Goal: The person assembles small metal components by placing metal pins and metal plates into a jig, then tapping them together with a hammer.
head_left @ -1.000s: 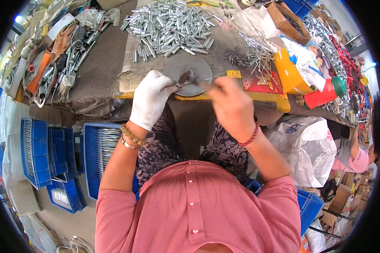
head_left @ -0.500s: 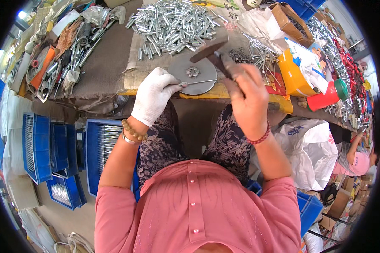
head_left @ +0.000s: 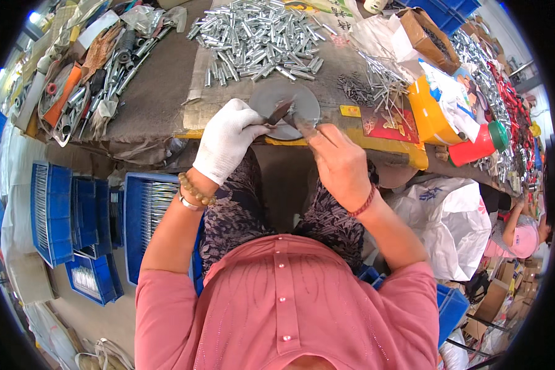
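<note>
Gloved left hand (head_left: 228,140) pinching small metal piece (head_left: 277,115) on round steel plate (head_left: 283,110); right hand (head_left: 340,165) closed around hammer handle (head_left: 307,126); stiff, light, probably slippery; best pinched at its end.

I am seeing a small hammer (head_left: 290,117) with a dark head lying low over a round grey metal disc (head_left: 302,102) that is sitting flat at the workbench's near edge.
</note>
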The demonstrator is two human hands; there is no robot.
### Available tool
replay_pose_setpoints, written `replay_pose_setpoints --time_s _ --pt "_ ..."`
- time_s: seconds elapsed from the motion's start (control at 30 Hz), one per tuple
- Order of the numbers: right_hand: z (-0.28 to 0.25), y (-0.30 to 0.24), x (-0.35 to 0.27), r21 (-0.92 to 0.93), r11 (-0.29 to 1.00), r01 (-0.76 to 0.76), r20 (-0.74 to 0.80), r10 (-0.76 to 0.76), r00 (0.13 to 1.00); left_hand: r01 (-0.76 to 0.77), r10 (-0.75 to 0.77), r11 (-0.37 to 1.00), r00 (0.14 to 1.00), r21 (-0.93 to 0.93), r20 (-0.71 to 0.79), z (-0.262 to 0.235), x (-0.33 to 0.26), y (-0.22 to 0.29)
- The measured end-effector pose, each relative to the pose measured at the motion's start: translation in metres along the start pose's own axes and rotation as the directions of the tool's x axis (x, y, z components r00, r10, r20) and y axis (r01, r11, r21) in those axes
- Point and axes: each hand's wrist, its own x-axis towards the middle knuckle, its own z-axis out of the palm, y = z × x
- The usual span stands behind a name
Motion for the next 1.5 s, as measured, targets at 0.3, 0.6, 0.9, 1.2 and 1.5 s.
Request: replay_pose_setpoints --time_s 0.3,0.6,0.9,1.2,1.5 --pt "-0.008 0.023 0.021 0.104 0.992 -0.076 0.005 0.076 0.997 0.015 -0.015 1.0 1.0 -0.011 -0.01 -0.002 -0.003 -0.001" --pt "0.001 0.016 0.02 -0.118 0.991 0.056 0.077 -0.047 0.996 0.049 -0.049 0.999 0.999 -0.01 -0.023 0.002 -0.004 0.001" --pt "0.001 0.0 0.013 -0.042 0.991 -0.124 0.062 0.127 0.99 0.009 -0.007 0.999 0.999 0.044 -0.044 0.003 -0.008 0.001" --pt "0.014 -0.008 -0.008 0.476 0.534 -0.698 0.648 0.323 0.69 0.111 -0.131 0.991 0.932 -0.081 -0.338 0.022 -0.034 0.026" --pt "0.043 -0.049 -0.016 0.585 0.288 -0.758 0.698 0.298 0.651 0.522 -0.671 0.479 0.736 -0.706 0.089 0.008 -0.064 0.043"
